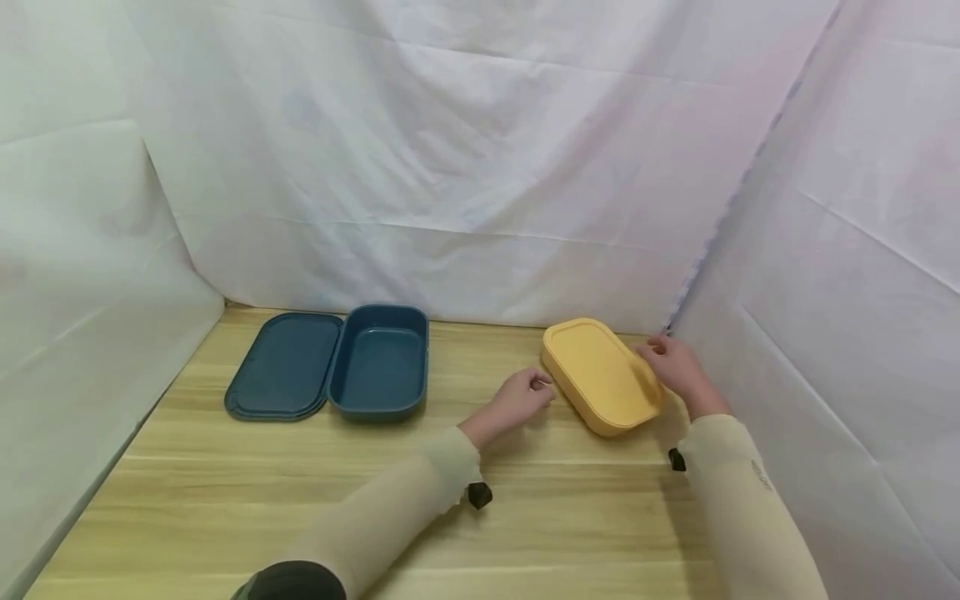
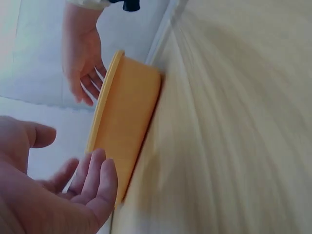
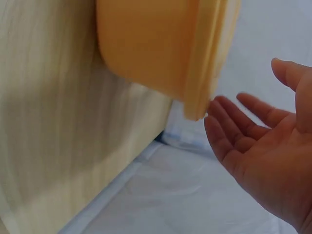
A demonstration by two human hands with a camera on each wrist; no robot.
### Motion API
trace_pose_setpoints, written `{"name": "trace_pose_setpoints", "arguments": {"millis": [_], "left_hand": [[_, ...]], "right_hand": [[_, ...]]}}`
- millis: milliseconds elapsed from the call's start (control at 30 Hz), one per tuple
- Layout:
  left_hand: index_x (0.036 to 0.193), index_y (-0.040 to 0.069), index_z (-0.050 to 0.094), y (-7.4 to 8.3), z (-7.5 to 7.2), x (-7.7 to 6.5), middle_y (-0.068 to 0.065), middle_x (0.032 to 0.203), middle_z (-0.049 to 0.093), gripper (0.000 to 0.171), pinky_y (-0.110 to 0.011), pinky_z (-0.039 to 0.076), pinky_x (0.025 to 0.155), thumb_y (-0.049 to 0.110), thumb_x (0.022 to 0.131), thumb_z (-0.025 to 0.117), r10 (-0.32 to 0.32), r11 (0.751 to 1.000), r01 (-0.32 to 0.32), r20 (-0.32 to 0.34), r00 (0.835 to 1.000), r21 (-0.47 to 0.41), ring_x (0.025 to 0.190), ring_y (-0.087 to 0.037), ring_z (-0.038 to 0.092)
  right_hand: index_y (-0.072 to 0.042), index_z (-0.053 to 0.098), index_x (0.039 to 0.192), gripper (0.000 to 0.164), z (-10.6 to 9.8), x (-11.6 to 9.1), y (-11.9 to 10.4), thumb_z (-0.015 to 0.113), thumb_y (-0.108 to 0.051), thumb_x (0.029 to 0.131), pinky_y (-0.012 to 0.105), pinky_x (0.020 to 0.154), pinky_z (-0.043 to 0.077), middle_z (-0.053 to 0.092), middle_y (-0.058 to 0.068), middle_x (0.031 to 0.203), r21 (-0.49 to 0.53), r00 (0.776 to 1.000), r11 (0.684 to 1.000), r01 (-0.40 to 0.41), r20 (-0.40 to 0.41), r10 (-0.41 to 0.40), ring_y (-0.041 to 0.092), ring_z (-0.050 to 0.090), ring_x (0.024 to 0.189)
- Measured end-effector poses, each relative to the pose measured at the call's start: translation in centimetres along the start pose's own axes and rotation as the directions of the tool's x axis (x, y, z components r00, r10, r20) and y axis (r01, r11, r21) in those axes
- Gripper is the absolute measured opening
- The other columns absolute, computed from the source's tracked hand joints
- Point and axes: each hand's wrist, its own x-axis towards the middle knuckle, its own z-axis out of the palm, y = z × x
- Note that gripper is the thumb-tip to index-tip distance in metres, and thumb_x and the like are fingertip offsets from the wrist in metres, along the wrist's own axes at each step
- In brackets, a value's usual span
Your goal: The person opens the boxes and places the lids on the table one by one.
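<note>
A yellow lidded food container (image 1: 600, 375) sits at an angle on the right part of the table, its lid on top. My left hand (image 1: 517, 402) is beside its left side, fingers loosely bent, with nothing held. On the other side my right hand (image 1: 675, 368) hovers by the right edge. In the left wrist view, the left fingers (image 2: 92, 180) are close to the container's wall (image 2: 127, 105); contact is hard to tell. The right wrist view has the right hand (image 3: 265, 141) with relaxed fingers near the lid's rim (image 3: 195, 105).
A dark blue container (image 1: 382, 367) stands uncovered at the left back of the table. Its flat blue lid (image 1: 287, 362) lies against its left side. White cloth walls (image 1: 450, 167) enclose the wooden table (image 1: 247, 500) at the back and both sides.
</note>
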Motion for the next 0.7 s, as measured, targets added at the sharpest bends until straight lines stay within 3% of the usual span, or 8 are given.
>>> {"name": "trace_pose_setpoints", "arguments": {"millis": [100,200,433,533,700], "left_hand": [[0.141,0.000,0.063,-0.1,1.3,0.6,-0.004,0.113,0.073,0.041,-0.033,0.060,0.079,0.027,0.110,0.068,-0.063,0.994,0.060,-0.024,0.998,-0.089,0.098,-0.019,0.075],[0.137,0.005,0.061,-0.1,2.5,1.1,-0.009,0.114,0.073,0.037,-0.033,0.059,0.076,0.030,0.110,0.069,-0.113,0.982,0.103,-0.054,0.992,-0.160,0.098,-0.021,0.074],[0.126,0.011,0.058,0.2,4.7,2.2,-0.006,0.101,0.070,0.033,-0.028,0.053,0.070,0.034,0.106,0.072,-0.181,0.962,0.149,-0.127,0.975,-0.231,0.080,-0.016,0.066],[0.129,0.009,0.056,0.5,5.3,2.1,-0.006,0.103,0.067,0.038,-0.033,0.058,0.076,0.035,0.107,0.073,-0.199,0.946,0.157,-0.124,0.972,-0.284,0.086,-0.022,0.070],[0.129,0.004,0.055,0.8,6.4,2.1,-0.009,0.116,0.062,0.039,-0.046,0.065,0.090,0.026,0.105,0.077,-0.224,0.909,0.162,-0.121,0.967,-0.384,0.096,-0.033,0.075]], "right_hand": [[0.007,0.047,0.161,0.078,0.0,0.6,0.7,0.043,-0.056,0.117,0.069,0.114,0.045,0.051,0.038,0.156,0.005,0.999,1.000,-0.011,0.036,0.011,0.056,0.051,0.142],[0.006,0.050,0.160,0.069,0.2,1.2,1.2,0.043,-0.049,0.119,0.068,0.115,0.044,0.055,0.036,0.155,0.019,0.998,1.000,-0.019,0.054,0.018,0.054,0.053,0.141],[0.005,0.055,0.157,0.069,1.2,2.2,2.2,0.050,-0.051,0.117,0.064,0.120,0.040,0.052,0.034,0.158,0.095,0.998,0.995,-0.030,0.059,0.025,0.052,0.050,0.143],[0.004,0.056,0.157,0.067,1.8,2.3,2.6,0.055,-0.049,0.116,0.061,0.120,0.042,0.052,0.032,0.159,0.147,0.997,0.988,-0.057,0.067,0.047,0.048,0.051,0.143],[0.003,0.057,0.158,0.063,2.2,2.3,2.7,0.057,-0.044,0.116,0.054,0.111,0.049,0.053,0.031,0.159,0.148,0.996,0.987,-0.069,0.060,0.061,0.043,0.057,0.134]]}}
